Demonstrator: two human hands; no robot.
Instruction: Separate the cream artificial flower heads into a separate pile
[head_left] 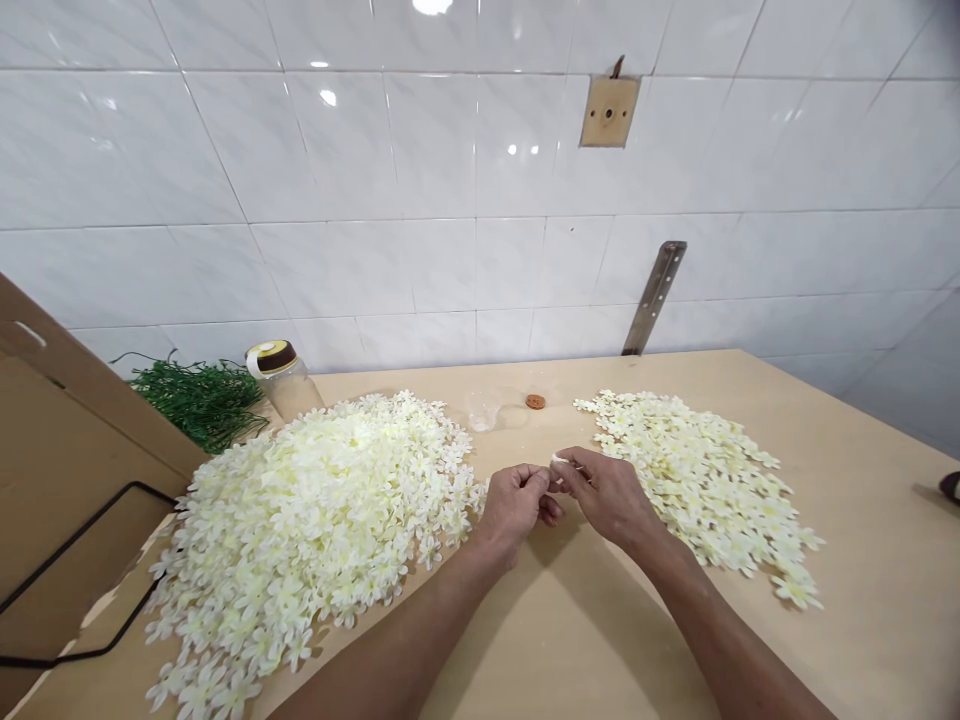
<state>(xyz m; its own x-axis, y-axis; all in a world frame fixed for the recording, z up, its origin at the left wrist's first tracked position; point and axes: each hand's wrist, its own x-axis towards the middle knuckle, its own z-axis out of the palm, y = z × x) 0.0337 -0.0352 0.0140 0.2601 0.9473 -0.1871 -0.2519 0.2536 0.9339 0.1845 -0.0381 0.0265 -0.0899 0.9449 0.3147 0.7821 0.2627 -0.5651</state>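
Note:
Over the middle of the table, my left hand [517, 503] is closed in a pinch, its fingertips close to those of the other hand. My right hand [604, 488] also pinches, with a small white piece [559, 459] showing at its fingertips. What the left fingers hold is too small to make out. A large heap of white-yellow artificial flowers [322, 495] lies on the left. To the right spreads a flatter pile of similar flowers [697, 475]. Beyond the hands are a clear plastic cup [482, 410] and a small brown round object [535, 401].
Green artificial stems [199, 400] and a lidded bottle [283, 378] stand at the back left. A cardboard box [82, 470] and a black metal frame [67, 540] are at the far left. The table [855, 520] meets a tiled wall, where a metal bracket [654, 298] is fixed.

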